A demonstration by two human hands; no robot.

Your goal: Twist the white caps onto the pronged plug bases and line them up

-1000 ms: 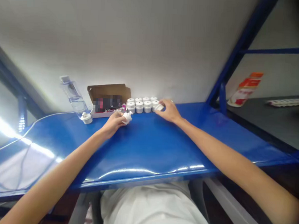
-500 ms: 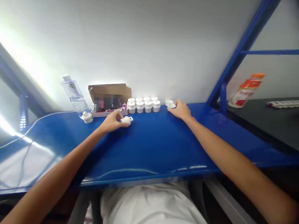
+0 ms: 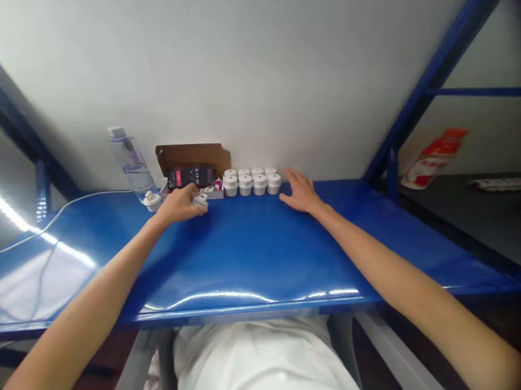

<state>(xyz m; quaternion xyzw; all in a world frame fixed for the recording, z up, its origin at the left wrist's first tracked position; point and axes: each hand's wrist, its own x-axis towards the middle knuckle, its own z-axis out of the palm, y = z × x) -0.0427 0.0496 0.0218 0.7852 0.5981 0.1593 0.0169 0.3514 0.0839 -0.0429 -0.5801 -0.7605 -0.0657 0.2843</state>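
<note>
My left hand (image 3: 182,205) is closed on a small white plastic piece (image 3: 201,200), pinched between thumb and fingers above the blue table, just in front of the open cardboard box (image 3: 192,156). My right hand (image 3: 299,192) is open, fingers spread and palm down, just right of two rows of round white plastic containers (image 3: 260,185) with lids. Nothing shows in its fingers. Whatever lies behind that hand is hidden.
A phone (image 3: 189,177) leans in the box. To its left, a clear bottle (image 3: 134,165) stands tilted-looking beside a white cup-like piece (image 3: 152,201). A white cable (image 3: 77,201) crosses the blue table (image 3: 240,246). A red-labelled bottle (image 3: 434,159) stands on the dark surface at right.
My left hand has drawn left towards the box with the white piece. My right hand has shifted slightly left and spread its fingers; the white round pieces by it no longer show.
</note>
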